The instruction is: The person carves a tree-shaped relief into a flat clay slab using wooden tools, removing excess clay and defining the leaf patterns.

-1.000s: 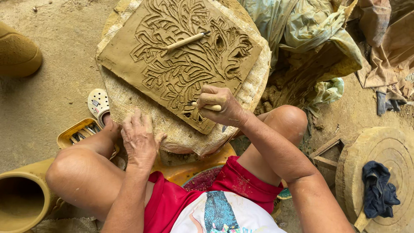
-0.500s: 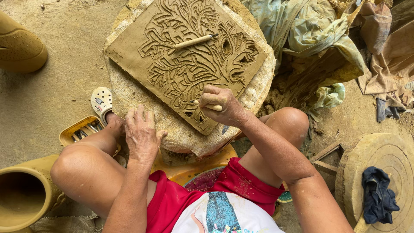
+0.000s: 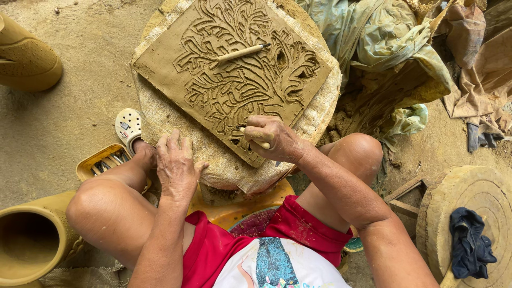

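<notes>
Head view: right hand (image 3: 274, 140) fingers clamped on wooden tool (image 3: 256, 140) at near corner of clay slab (image 3: 160, 66); left hand (image 3: 176, 165) flat, fingers apart, on burlap (image 3: 224, 165); relief mostly carved, margins left.

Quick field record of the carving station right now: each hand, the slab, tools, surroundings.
right hand: grips a wooden carving tool, tip at the near corner of the clay slab
left hand: flat, palm down, on the burlap-covered work stand, beside the slab
clay slab: square, carved with a branching leaf relief
spare tool: wooden-handled, lying loose on the slab
tool tray: yellow, by the left foot
clay pot: lower left, on its side
dark cloth: on round stand, right
</notes>
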